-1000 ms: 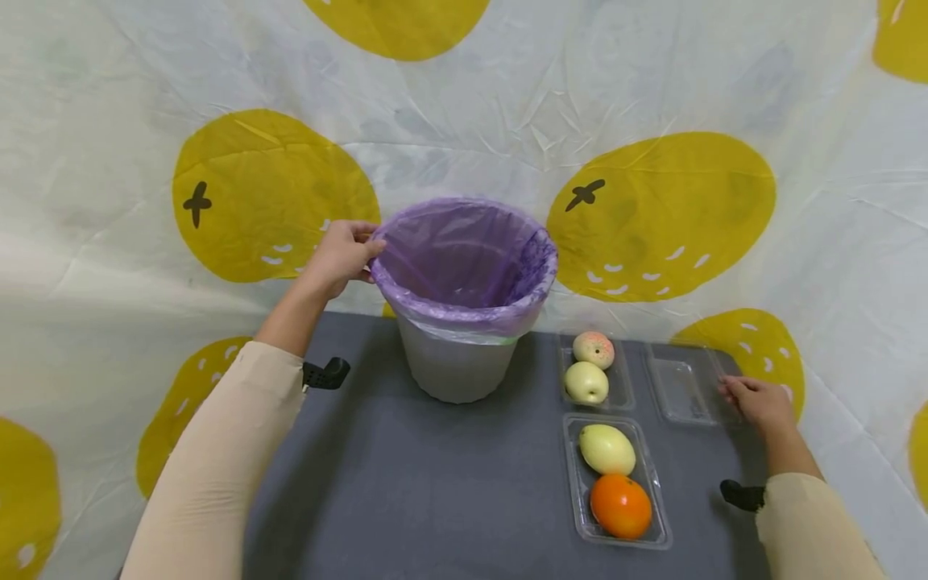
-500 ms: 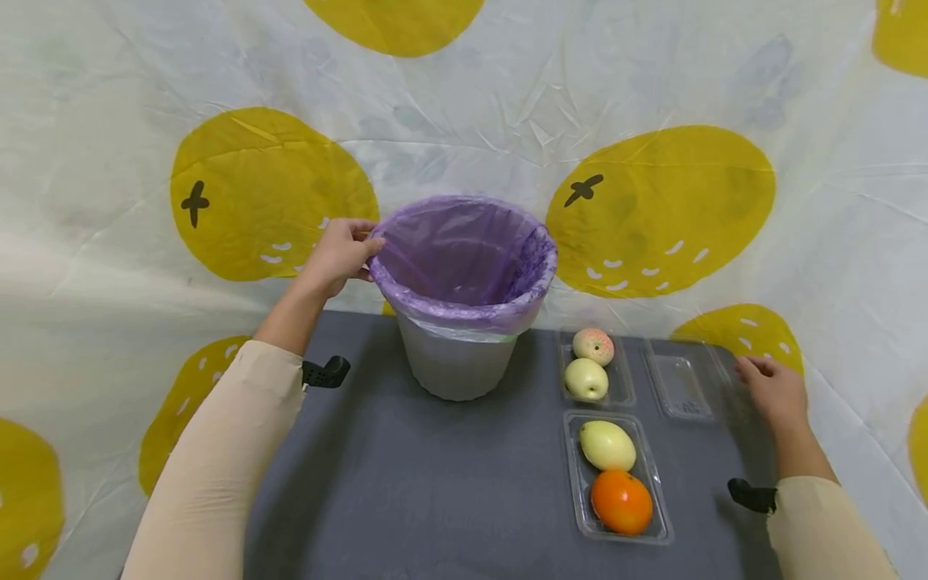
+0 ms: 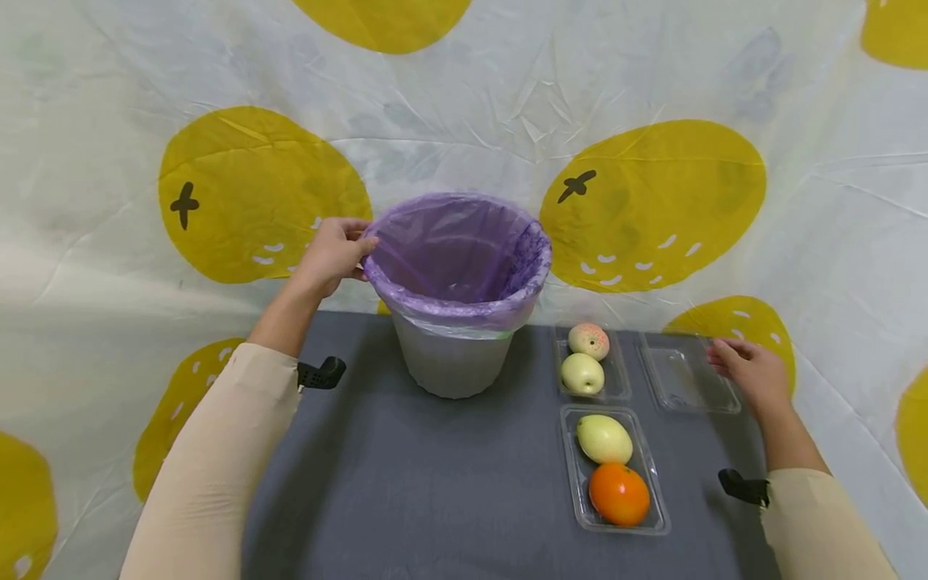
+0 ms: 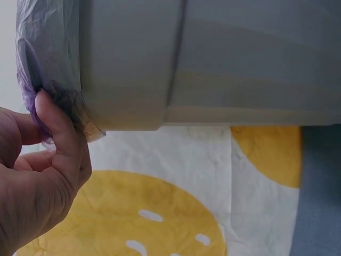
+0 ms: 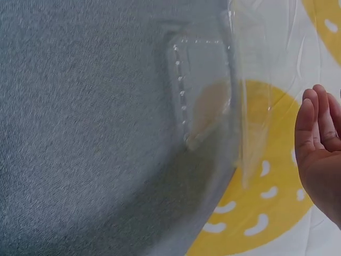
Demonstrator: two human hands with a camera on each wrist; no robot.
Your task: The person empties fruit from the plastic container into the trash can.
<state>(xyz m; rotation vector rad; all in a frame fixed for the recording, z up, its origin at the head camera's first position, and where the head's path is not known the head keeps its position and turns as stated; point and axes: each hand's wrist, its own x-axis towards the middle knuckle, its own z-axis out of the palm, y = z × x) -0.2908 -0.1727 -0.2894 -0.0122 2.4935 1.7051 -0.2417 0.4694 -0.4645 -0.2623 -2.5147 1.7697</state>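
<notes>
A pale grey bin (image 3: 453, 362) stands on the table, lined with a purple plastic bag (image 3: 464, 308) folded over its rim. My left hand (image 3: 332, 256) pinches the bag-covered rim on its left side. In the left wrist view, the left hand (image 4: 50, 165) has its thumb at the bag's edge and fingers against the outside. Over at the far right, my right hand (image 3: 754, 374) hovers by a clear plastic tray (image 3: 677, 379) with nothing in it. The right wrist view shows the right hand (image 5: 322, 144) with fairly straight fingers, holding nothing, apart from the tray (image 5: 205, 85).
Nearer me, another clear tray (image 3: 573, 483) holds a yellow-green fruit (image 3: 605, 440) and an orange fruit (image 3: 619, 494). Behind it, a third tray (image 3: 619, 379) holds a pale green fruit (image 3: 582, 374) and a pink-speckled fruit (image 3: 589, 341). A fruit-print cloth (image 3: 449, 121) hangs behind the table.
My right hand moved off to the right of the far-right tray, then came back left over its edge. My left hand keeps its pinch on the bin's rim.
</notes>
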